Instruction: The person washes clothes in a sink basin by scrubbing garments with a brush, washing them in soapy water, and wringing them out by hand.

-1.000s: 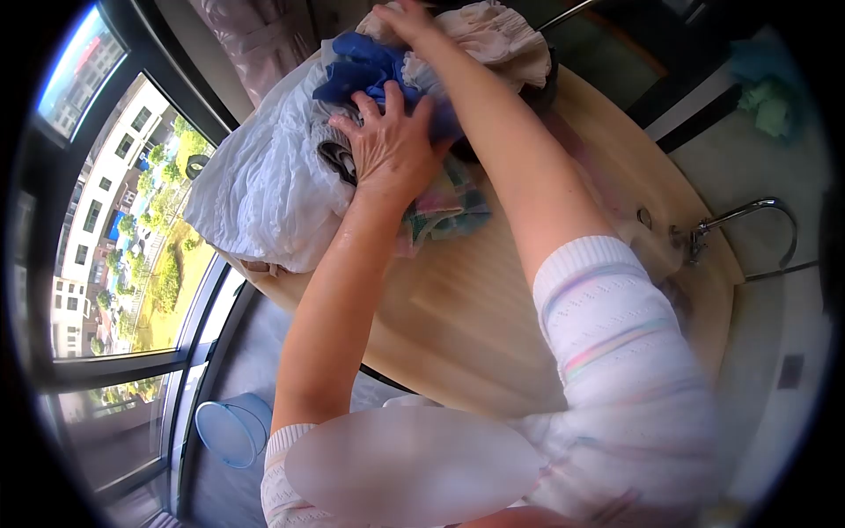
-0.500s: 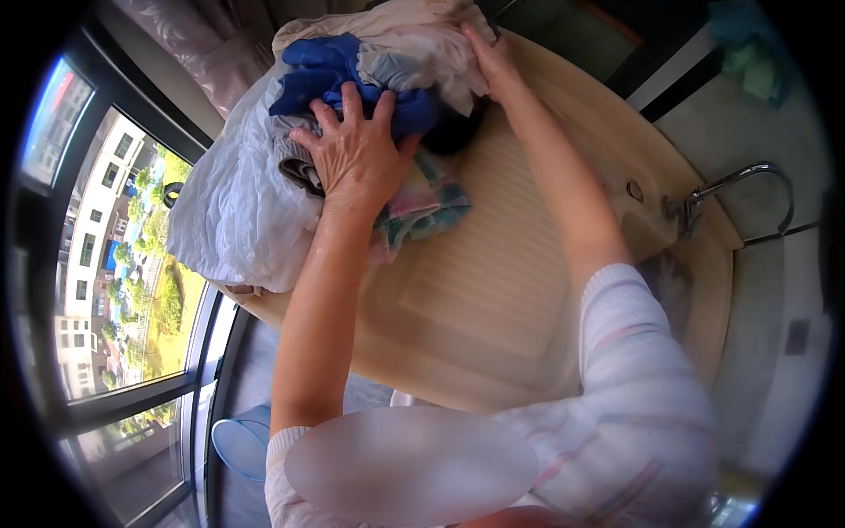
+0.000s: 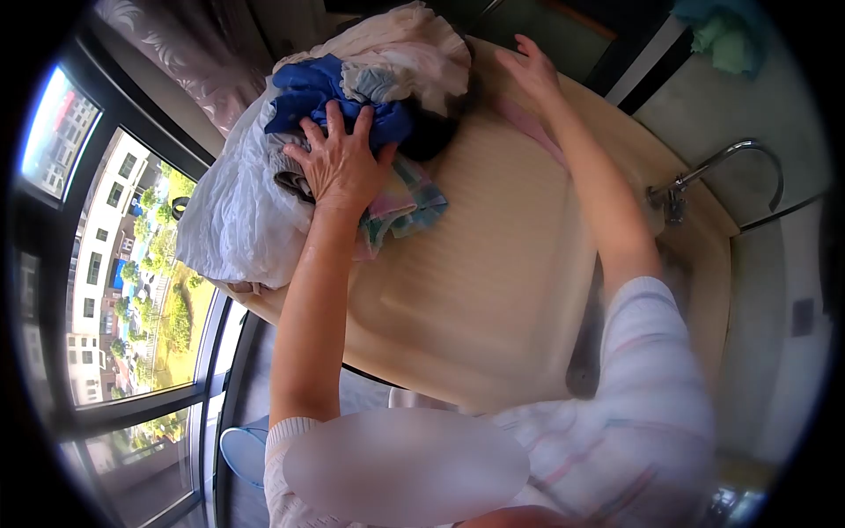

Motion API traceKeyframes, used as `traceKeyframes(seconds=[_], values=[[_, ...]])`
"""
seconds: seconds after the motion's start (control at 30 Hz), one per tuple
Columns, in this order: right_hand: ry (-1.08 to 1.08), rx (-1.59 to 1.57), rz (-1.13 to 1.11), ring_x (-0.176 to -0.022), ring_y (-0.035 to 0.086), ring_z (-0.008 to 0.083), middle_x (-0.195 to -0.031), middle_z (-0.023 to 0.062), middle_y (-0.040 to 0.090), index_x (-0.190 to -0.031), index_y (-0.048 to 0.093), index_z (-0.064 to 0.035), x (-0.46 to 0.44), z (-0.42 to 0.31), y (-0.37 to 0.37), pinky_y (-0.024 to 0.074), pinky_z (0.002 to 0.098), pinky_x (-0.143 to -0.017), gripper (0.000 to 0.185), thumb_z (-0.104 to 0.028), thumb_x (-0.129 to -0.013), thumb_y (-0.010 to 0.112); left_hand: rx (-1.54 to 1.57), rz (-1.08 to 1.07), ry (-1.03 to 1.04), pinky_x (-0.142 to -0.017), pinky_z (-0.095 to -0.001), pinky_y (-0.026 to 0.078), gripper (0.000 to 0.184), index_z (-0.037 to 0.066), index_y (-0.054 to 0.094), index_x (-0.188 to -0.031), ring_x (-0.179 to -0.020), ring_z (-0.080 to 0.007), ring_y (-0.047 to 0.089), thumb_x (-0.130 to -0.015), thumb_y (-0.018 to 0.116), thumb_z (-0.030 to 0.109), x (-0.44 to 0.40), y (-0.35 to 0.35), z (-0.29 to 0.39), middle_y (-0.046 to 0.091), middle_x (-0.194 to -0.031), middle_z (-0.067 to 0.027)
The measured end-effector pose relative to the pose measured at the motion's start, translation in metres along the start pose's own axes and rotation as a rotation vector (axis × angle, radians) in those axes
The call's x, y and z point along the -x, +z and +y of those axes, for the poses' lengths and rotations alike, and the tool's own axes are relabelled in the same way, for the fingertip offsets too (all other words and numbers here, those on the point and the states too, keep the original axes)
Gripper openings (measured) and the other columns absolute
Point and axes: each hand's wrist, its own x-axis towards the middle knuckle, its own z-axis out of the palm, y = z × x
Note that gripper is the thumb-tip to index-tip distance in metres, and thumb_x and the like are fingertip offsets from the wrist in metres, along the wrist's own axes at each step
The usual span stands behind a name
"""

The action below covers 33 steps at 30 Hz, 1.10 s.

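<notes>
A heap of laundry lies at the left end of the beige washboard sink (image 3: 493, 273). My left hand (image 3: 339, 167) rests on it with fingers spread, touching a blue cloth (image 3: 304, 88). White fabric (image 3: 233, 211) hangs at the heap's left side, and a cream garment (image 3: 414, 40) tops its far side. A plaid cloth (image 3: 409, 202) sticks out beneath my left wrist, beside a dark piece (image 3: 431, 132). My right hand (image 3: 532, 75) is over the sink's far edge, apart from the heap, fingers stretched out and holding nothing.
A chrome faucet (image 3: 726, 167) stands at the right end of the sink. Windows (image 3: 132, 264) line the left side, with a curtain (image 3: 189, 57) behind the heap. A green cloth (image 3: 726, 44) hangs at upper right. A blue-rimmed basin (image 3: 245, 453) is on the floor.
My right hand has come away from the cream garment and moved right. My left hand stays on the blue cloth. The view has shifted slightly.
</notes>
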Motion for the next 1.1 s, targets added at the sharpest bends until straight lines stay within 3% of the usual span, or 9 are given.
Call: traceKeyframes(seconds=[0.17, 0.33, 0.47, 0.63, 0.77, 0.8, 0.9, 1.0, 1.1], values=[[-0.017, 0.6, -0.261, -0.108, 0.053, 0.0314, -0.116, 0.0142, 0.057, -0.13, 0.043, -0.0142, 0.094, 0.066, -0.027, 0.0446, 0.0404, -0.088, 0.058, -0.033, -0.078, 0.062, -0.04, 0.014, 0.004, -0.089, -0.0656, 0.028, 0.058, 0.026, 0.05, -0.124, -0.119, -0.0422, 0.038, -0.073, 0.062, 0.051, 0.001, -0.001, 0.002, 0.039, -0.134, -0.0097], [-0.004, 0.534, -0.187, -0.098, 0.056, 0.0308, -0.099, 0.011, 0.062, -0.122, 0.05, -0.0251, 0.089, 0.086, -0.001, 0.045, 0.0449, -0.082, 0.039, -0.015, -0.084, 0.049, -0.073, 0.037, 0.022, -0.089, -0.0646, 0.029, 0.058, 0.027, 0.05, -0.124, -0.119, -0.0417, 0.039, -0.073, 0.061, 0.051, 0.001, 0.005, 0.002, 0.039, -0.134, -0.0087], [-0.195, 0.775, 0.002, -0.094, 0.056, 0.0301, -0.095, 0.0093, 0.062, -0.114, 0.056, -0.0285, 0.056, 0.078, 0.004, 0.0459, 0.0427, -0.08, 0.033, -0.015, -0.086, 0.046, -0.084, 0.026, 0.019, -0.088, -0.0643, 0.03, 0.058, 0.027, 0.05, -0.124, -0.119, -0.0419, 0.039, -0.073, 0.061, 0.052, 0.002, 0.003, 0.002, 0.039, -0.135, -0.0089], [-0.282, 0.647, 0.033, -0.093, 0.057, 0.0274, -0.093, 0.0065, 0.063, -0.109, 0.061, -0.0269, 0.024, 0.089, -0.01, 0.0467, 0.0396, -0.08, 0.028, -0.019, -0.084, 0.052, -0.08, 0.059, 0.033, -0.09, -0.0653, 0.029, 0.058, 0.027, 0.05, -0.124, -0.118, -0.0421, 0.039, -0.073, 0.061, 0.053, 0.001, 0.007, 0.001, 0.04, -0.134, -0.0093], [-0.043, 0.463, 0.061, -0.097, 0.056, 0.0263, -0.094, 0.0063, 0.064, -0.11, 0.061, -0.0271, 0.01, 0.109, -0.02, 0.0465, 0.0384, -0.082, 0.028, -0.023, -0.083, 0.056, -0.067, 0.057, 0.034, -0.09, -0.0655, 0.029, 0.058, 0.027, 0.051, -0.124, -0.118, -0.0415, 0.04, -0.073, 0.061, 0.053, 0.001, 0.008, -0.001, 0.04, -0.134, -0.0094], [-0.202, 0.57, -0.003, -0.098, 0.056, 0.0281, -0.104, 0.0078, 0.062, -0.116, 0.058, -0.0267, 0.011, 0.119, -0.012, 0.0458, 0.0412, -0.084, 0.032, -0.024, -0.084, 0.056, -0.071, 0.065, 0.036, -0.09, -0.0655, 0.029, 0.058, 0.027, 0.051, -0.124, -0.118, -0.0412, 0.04, -0.073, 0.062, 0.052, 0.0, 0.01, -0.001, 0.04, -0.134, -0.0095], [-0.061, 0.649, -0.086, -0.106, 0.052, 0.0306, -0.117, 0.007, 0.057, -0.125, 0.049, -0.0246, 0.004, 0.112, 0.015, 0.0428, 0.0433, -0.09, 0.041, -0.024, -0.085, 0.055, -0.056, 0.047, 0.034, -0.09, -0.0652, 0.029, 0.057, 0.027, 0.051, -0.123, -0.117, -0.0402, 0.041, -0.073, 0.062, 0.052, -0.002, 0.009, -0.001, 0.04, -0.134, -0.0094], [-0.153, 0.738, -0.013, -0.117, 0.044, 0.0335, -0.13, 0.0086, 0.047, -0.133, 0.039, -0.0196, 0.006, 0.074, 0.016, 0.0376, 0.0446, -0.096, 0.057, -0.032, -0.082, 0.06, -0.065, 0.04, 0.032, -0.091, -0.065, 0.029, 0.056, 0.027, 0.051, -0.124, -0.118, -0.0395, 0.041, -0.074, 0.062, 0.051, -0.001, 0.009, -0.001, 0.041, -0.134, -0.009], [-0.184, 0.307, -0.324, -0.123, 0.037, 0.0345, -0.134, 0.0159, 0.04, -0.135, 0.036, -0.0148, 0.056, 0.031, 0.036, 0.0336, 0.0439, -0.1, 0.077, -0.044, -0.071, 0.068, -0.046, 0.053, 0.034, -0.091, -0.0653, 0.029, 0.059, 0.026, 0.051, -0.124, -0.118, -0.0392, 0.04, -0.073, 0.062, 0.053, -0.002, 0.01, -0.003, 0.04, -0.135, -0.0094]])
